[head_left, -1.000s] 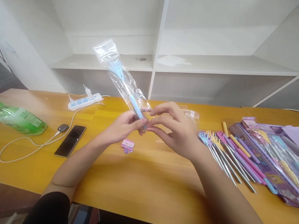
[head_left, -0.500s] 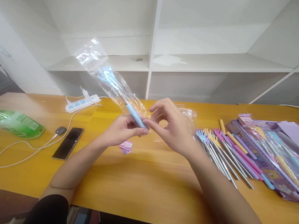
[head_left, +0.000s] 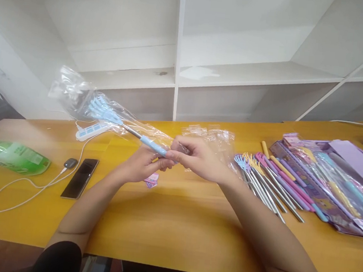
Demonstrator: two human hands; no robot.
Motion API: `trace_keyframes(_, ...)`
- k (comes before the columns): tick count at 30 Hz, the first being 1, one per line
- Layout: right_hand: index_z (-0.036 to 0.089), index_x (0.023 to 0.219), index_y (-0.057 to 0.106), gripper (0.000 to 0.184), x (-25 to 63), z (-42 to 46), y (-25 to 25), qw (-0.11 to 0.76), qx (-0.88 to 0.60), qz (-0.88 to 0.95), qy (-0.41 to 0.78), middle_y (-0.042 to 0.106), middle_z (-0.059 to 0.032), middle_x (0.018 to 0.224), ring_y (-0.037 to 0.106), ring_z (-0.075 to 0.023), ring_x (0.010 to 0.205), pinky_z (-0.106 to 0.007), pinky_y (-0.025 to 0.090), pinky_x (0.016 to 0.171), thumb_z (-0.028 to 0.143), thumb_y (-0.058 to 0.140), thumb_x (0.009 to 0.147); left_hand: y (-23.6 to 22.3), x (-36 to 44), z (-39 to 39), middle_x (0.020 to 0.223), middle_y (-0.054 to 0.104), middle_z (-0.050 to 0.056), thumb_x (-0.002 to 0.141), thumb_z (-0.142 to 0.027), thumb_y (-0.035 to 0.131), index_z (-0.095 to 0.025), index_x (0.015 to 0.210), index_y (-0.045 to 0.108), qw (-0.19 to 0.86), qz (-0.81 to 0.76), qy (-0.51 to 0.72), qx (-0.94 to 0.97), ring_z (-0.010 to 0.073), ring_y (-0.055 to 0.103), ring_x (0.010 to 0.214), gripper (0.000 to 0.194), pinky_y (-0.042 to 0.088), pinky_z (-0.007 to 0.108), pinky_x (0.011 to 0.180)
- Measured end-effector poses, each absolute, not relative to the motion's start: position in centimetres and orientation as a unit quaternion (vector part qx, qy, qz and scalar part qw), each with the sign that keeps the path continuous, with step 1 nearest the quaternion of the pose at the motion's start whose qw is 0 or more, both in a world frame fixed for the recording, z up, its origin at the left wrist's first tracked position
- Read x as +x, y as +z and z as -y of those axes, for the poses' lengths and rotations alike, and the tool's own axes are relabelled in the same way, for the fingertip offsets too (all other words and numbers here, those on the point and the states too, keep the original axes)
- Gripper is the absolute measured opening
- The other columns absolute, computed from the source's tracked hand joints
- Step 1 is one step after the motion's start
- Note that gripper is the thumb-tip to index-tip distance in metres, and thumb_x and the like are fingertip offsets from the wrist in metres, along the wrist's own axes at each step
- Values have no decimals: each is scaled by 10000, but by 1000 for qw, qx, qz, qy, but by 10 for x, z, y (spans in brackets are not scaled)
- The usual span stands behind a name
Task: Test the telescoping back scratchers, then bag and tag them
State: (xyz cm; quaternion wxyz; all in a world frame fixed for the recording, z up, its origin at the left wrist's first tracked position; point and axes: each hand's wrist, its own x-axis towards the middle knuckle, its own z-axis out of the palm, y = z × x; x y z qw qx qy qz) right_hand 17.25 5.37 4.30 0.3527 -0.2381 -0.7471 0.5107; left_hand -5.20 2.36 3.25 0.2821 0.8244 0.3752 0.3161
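Observation:
A light blue back scratcher (head_left: 104, 109) with a metal shaft lies inside a clear plastic bag (head_left: 71, 87), tilted with its claw end up to the left. My left hand (head_left: 139, 164) is closed around the lower handle from below. Thumb over the handle's end, my right hand (head_left: 195, 157) grips it together with the bag; its fingertips are partly hidden. Beneath the hands, small pink-and-purple cards (head_left: 151, 180) rest on the table. Several clear bags (head_left: 215, 139) lie flat behind my right hand.
Right of my hands lie several loose scratcher heads with metal shafts (head_left: 262, 187) and coloured handles (head_left: 293, 184). Beyond them is a purple box (head_left: 312, 201) holding bagged scratchers. On the left are a phone (head_left: 79, 178), a white cable (head_left: 28, 178), a power strip (head_left: 93, 130) and a green bottle (head_left: 17, 156).
The bagged scratcher has swung lower, its claw end moving left and down. My right hand has closed from a loose pinch onto the handle end. The view has shifted slightly.

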Motion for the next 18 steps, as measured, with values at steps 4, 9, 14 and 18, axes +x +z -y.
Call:
trace_keyframes(4, 184, 811, 707, 478, 173, -54, 42, 358, -227, 749, 510, 678, 6, 740, 508, -102, 650, -260, 354, 591, 634, 743, 969, 26, -49, -26, 744, 724, 14, 1059, -450, 612, -191, 852, 712, 271, -353, 338, 829, 144, 680, 684, 347, 528, 245, 643)
trace_keyframes(9, 187, 793, 707, 498, 173, -54, 42, 368, -205, 763, 490, 640, 16, 709, 477, -95, 632, -255, 351, 584, 624, 664, 1027, 20, -47, -28, 688, 685, 12, 1071, -490, 604, -202, 840, 720, 245, -325, 367, 836, 151, 653, 644, 387, 506, 257, 621)
trace_keyframes(14, 190, 751, 669, 508, 174, -53, 41, 365, -201, 770, 483, 596, 23, 675, 462, -94, 614, -256, 336, 579, 572, 591, 1077, 19, -46, -28, 760, 720, 38, 1054, -542, 630, -220, 852, 750, 228, -328, 372, 838, 173, 664, 682, 398, 522, 283, 649)
trace_keyframes(18, 184, 778, 696, 519, 173, -52, 40, 368, -199, 769, 484, 663, 0, 720, 495, -100, 638, -249, 361, 591, 565, 548, 1098, 22, -44, -28, 774, 712, 48, 1063, -563, 605, -222, 866, 753, 218, -319, 365, 847, 185, 662, 714, 421, 524, 293, 668)
